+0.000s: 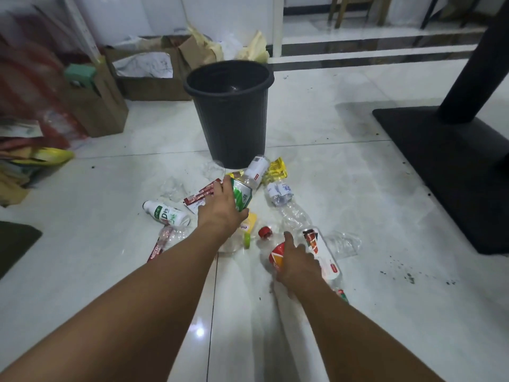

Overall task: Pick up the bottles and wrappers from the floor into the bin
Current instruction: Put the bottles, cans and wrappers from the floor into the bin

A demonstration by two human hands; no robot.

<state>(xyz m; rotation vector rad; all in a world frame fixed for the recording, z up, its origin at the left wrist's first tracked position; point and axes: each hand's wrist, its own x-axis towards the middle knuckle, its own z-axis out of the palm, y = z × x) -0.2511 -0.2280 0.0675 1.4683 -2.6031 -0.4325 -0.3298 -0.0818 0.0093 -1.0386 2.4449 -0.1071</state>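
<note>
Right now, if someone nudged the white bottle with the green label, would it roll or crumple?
The white bottle lies on its side on glossy tile, so it would probably roll. It looks undented, unlike the crushed clear bottle, so likely stiffer. Opaque, so fill unknown.

Glossy white tile floor (330, 188), glare at 6. Black table base (446, 166) at 3. Cardboard boxes (148, 86) at 11, white wall (132, 15) behind. Wooden chair legs (355, 9) at 1.
</note>
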